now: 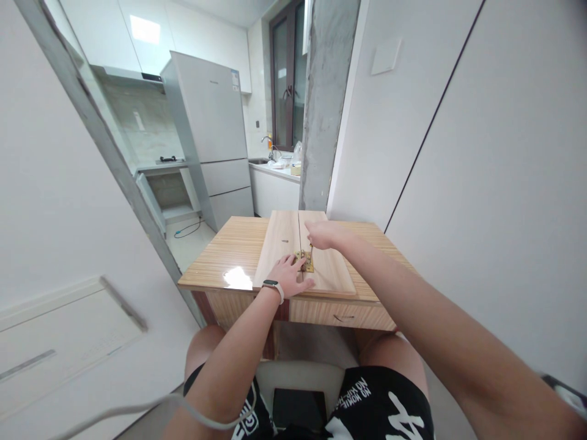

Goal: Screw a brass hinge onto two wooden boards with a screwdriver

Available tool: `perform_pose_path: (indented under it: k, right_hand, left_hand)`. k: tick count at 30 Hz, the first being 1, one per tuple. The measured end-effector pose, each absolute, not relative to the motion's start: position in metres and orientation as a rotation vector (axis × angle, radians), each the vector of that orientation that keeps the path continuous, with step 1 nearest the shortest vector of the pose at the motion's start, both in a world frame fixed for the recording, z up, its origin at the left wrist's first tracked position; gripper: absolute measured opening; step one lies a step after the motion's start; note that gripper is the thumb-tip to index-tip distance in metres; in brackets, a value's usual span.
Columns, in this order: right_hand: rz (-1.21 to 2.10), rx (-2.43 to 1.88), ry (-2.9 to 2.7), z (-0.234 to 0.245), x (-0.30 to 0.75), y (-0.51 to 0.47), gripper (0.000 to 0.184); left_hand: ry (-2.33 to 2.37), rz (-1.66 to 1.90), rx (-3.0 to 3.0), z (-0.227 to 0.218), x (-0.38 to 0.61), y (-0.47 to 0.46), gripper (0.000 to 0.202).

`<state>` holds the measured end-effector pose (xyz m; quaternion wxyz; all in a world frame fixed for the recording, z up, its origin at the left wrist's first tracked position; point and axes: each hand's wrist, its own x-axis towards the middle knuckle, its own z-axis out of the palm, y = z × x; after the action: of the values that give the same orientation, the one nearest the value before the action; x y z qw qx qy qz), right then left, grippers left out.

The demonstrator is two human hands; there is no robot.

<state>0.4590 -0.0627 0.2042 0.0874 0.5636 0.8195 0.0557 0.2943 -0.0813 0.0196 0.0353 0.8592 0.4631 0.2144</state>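
Two pale wooden boards point(270, 256) lie side by side on the table, a dark seam running between them. A brass-coloured metal fitting point(310, 266), which looks like a latch, sits across that seam. My left hand point(290, 276) rests flat on the boards with its fingers spread, the fingertips touching the fitting. Above the fitting's far right side, my right hand point(321, 235) is closed around an upright slim tool, apparently a screwdriver point(311, 246). Its handle is hidden in my fist, and its tip is too small to make out. A small metal piece point(285, 241) lies on the left board.
The wood-grain table point(215, 260) has a drawer with a handle point(343, 318) at its front, close to my knees. A white wall point(458, 183) stands to the right. Beyond the table are a grey fridge point(215, 110) and a sink counter point(275, 183). A pale cable point(137, 406) crosses at lower left.
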Motion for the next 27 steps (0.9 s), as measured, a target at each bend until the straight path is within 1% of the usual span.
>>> perform_pose_path:
  k: [2,6,9,13,18,22,25,27]
  right_hand:
    - [0.146,1.642,2.404,0.208,0.461,-0.066,0.049]
    - [0.278,1.565,2.412,0.214,0.463,-0.069,0.032]
    - [0.378,1.533,2.448,0.214,0.463,-0.069,0.03]
    - [0.385,1.54,2.451,0.21,0.458,-0.067,0.033]
    - [0.359,1.659,2.406,0.208,0.452,-0.062,0.039]
    - [0.264,1.698,2.36,0.21,0.449,-0.063,0.042]
    - [0.178,1.668,2.34,0.211,0.449,-0.068,0.05]
    - [0.175,1.63,2.327,0.212,0.45,-0.07,0.051]
  left_hand:
    - [1.418,0.659,2.641,0.019,0.294,-0.081,0.085]
    - [1.411,0.669,2.645,0.019,0.293,-0.081,0.085]
    - [1.409,0.669,2.65,0.02,0.294,-0.081,0.085]
    - [1.412,0.664,2.65,0.02,0.294,-0.082,0.085]
    - [1.415,0.664,2.655,0.02,0.294,-0.082,0.084]
    - [1.409,0.681,2.667,0.02,0.294,-0.082,0.084]
    - [1.411,0.686,2.668,0.019,0.294,-0.081,0.084]
    - [1.416,0.684,2.666,0.018,0.294,-0.081,0.084]
